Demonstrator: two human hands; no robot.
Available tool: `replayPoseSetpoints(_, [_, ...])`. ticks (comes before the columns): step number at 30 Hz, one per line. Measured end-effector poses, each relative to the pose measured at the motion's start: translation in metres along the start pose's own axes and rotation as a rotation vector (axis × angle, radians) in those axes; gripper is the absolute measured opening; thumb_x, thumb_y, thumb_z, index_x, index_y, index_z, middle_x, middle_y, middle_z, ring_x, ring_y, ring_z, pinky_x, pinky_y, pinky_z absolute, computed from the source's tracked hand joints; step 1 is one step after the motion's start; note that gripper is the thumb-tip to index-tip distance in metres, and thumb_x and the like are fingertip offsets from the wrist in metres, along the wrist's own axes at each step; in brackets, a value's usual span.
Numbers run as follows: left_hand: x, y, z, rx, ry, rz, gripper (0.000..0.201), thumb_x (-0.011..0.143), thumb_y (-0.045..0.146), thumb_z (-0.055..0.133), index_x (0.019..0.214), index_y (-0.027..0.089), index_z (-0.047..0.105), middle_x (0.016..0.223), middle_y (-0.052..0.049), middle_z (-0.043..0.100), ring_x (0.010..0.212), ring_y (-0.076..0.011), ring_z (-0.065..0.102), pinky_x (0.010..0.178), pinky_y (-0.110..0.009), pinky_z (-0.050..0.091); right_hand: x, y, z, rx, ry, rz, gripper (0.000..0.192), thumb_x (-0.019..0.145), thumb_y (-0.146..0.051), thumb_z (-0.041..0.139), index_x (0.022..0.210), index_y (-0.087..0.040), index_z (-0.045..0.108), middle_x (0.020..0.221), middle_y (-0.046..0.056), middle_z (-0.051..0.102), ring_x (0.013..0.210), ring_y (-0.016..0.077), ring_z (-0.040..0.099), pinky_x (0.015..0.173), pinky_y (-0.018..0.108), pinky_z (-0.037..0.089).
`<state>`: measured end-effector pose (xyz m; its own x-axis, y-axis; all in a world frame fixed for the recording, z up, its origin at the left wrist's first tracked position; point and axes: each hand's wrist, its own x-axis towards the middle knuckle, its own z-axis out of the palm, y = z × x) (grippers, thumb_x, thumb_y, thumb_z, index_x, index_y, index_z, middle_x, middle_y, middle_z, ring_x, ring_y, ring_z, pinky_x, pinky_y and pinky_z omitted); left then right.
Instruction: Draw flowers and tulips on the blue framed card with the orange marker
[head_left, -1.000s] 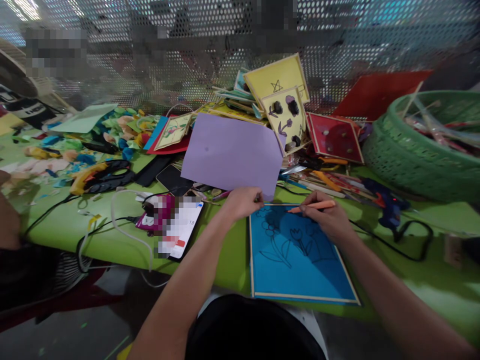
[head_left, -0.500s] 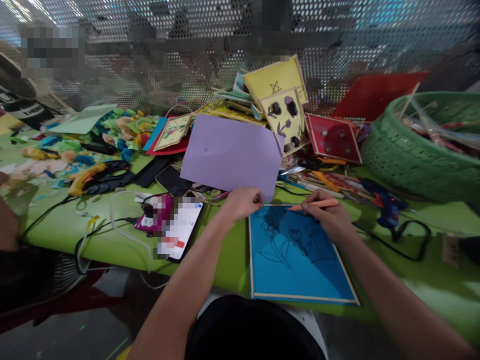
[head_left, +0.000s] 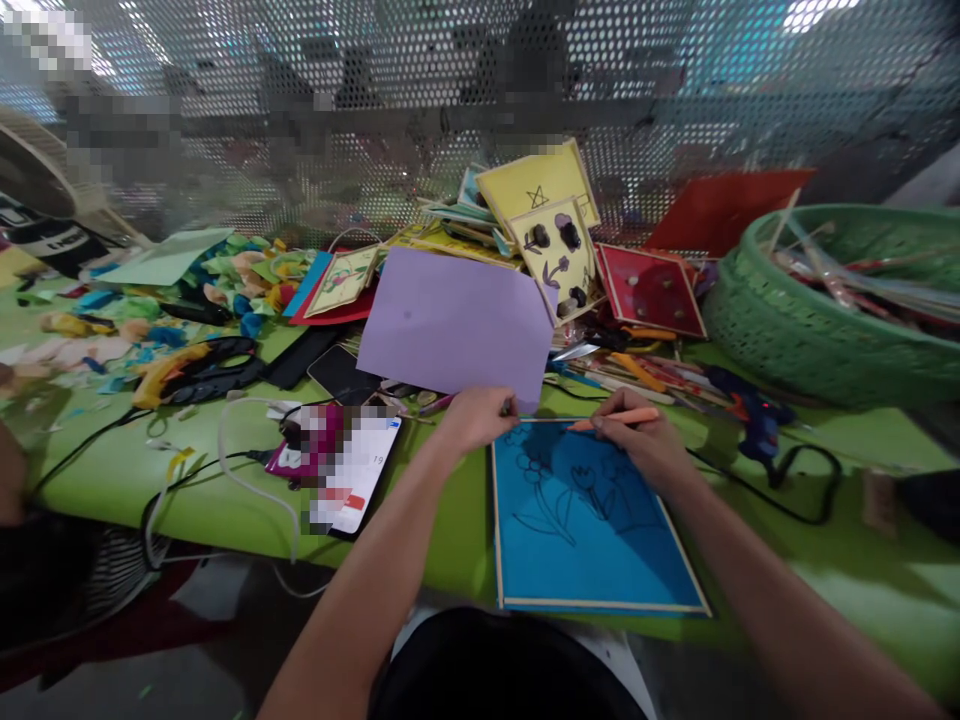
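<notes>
Below both hands (head_left: 480, 418), blue board (head_left: 592, 540)

A green basket (head_left: 795, 330) of sticks sits far right, a blue glue gun (head_left: 754, 420) in front of it. A phone (head_left: 352, 475) lies left of centre, with yellow-handled scissors (head_left: 191, 362) and paper scraps (head_left: 150, 300) beyond.

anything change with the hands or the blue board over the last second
Hardly anything. The view tipped slightly, so everything sits a little differently in the picture. The right hand still grips the orange pen at the top edge of the blue board, and the left hand still rests at the board's top left corner. Nothing was picked up or let go.
</notes>
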<state>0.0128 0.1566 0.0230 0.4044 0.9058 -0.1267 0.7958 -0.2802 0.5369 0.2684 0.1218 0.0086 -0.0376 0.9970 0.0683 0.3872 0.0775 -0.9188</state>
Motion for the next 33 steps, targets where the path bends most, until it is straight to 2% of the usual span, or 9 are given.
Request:
replayPoseSetpoints(10, [0.0007,-0.0002,-0.0004,0.037,0.002,-0.003,0.012,0.085,0.027,0.067,0.094,0.022,0.073,0.097,-0.006,0.077,0.090,-0.0249,0.070,0.080,-0.034,0.050,0.0010,-0.0010,-0.0003,0.052,0.013,0.007,0.019,0.073,-0.037,0.071,0.070,-0.024,0.058,0.061,-0.003,0.055,0.058,0.0164,0.051,0.056,0.030,0.038])
replayPoseSetpoints(20, [0.0003,0.0008,-0.0032,0.026,-0.004,0.008,0.010,0.085,0.027,0.067,0.091,0.021,0.072,0.094,-0.007,0.077,0.088,-0.0243,0.069,0.076,-0.032,0.047,0.0028,0.0056,-0.0011,0.067,0.017,0.006,0.013,0.076,-0.032,0.071,0.072,-0.024,0.061,0.064,-0.003,0.058,0.063,0.0168,0.053,0.061,0.031,0.039])
replayPoseSetpoints(33, [0.0008,0.0012,-0.0021,0.002,-0.011,-0.013,0.008,0.085,0.025,0.068,0.091,0.021,0.073,0.093,-0.006,0.076,0.088,-0.0235,0.068,0.078,-0.032,0.047,0.0020,0.0028,-0.0020,0.074,0.050,-0.002,0.011,0.073,-0.029,0.070,0.069,-0.024,0.061,0.062,-0.003,0.057,0.061,0.0162,0.052,0.059,0.031,0.038])
